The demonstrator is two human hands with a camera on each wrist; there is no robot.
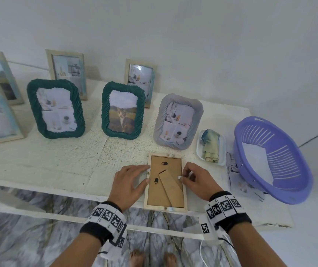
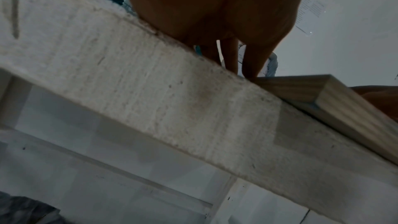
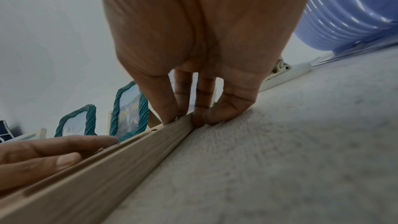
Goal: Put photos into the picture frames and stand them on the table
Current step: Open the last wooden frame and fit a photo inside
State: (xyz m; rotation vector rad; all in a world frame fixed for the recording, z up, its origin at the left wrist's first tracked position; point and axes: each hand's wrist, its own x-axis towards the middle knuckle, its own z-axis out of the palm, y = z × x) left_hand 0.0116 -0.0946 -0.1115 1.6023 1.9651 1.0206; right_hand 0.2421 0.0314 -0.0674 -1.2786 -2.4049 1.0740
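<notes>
A light wooden picture frame point(image 1: 165, 207) lies face down at the table's front edge, its brown backing board point(image 1: 164, 170) and folded stand leg facing up. My left hand point(image 1: 145, 175) rests on the frame's left rail with fingers nearly straight. My right hand point(image 1: 186, 176) pinches the right rail, thumb on a small metal tab point(image 1: 179, 177), fingers against the outer side. The right wrist view shows the right hand point(image 3: 189, 117) on the frame point(image 3: 129, 156). In the left wrist view, the left hand point(image 2: 243, 60) reaches the frame's corner point(image 2: 344, 108).
Standing frames with photos line the back: two green ones point(image 1: 56, 108) point(image 1: 123, 110), a grey one point(image 1: 177, 122) and several wooden ones point(image 1: 67, 72). On the right are a white tray with a cloth point(image 1: 210, 147), a purple basket point(image 1: 273, 158) and loose photos point(image 1: 235, 176).
</notes>
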